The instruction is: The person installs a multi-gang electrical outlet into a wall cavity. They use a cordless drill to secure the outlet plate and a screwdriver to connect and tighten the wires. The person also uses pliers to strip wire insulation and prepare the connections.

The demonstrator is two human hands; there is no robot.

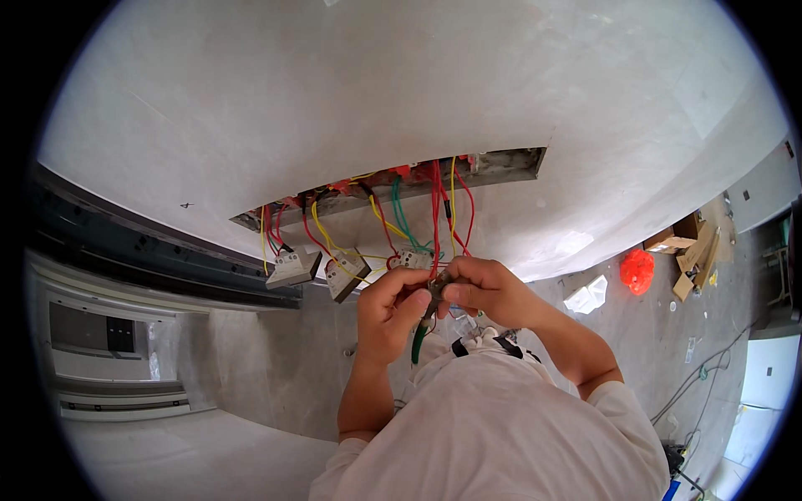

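Note:
My two hands meet just below a long slot cut in the wall. My left hand (386,311) is closed round a dark hand tool, apparently pliers (419,341), whose green handle points down. My right hand (493,290) pinches with thumb and finger at the tool's upper end; what lies between those fingers is hidden. Red wires (435,221) run from the slot down to my fingertips. Behind my hands hangs a white switch or socket module (412,260) on wires. Two more modules, one (292,267) and another (346,274), dangle to the left.
The wall slot (510,166) holds red boxes and yellow, green and red wires. On the floor at right lie a red plastic bag (637,271), cardboard boxes (671,238), a white angular piece (586,295) and a cable (697,373). A dark-framed opening (150,238) stands at left.

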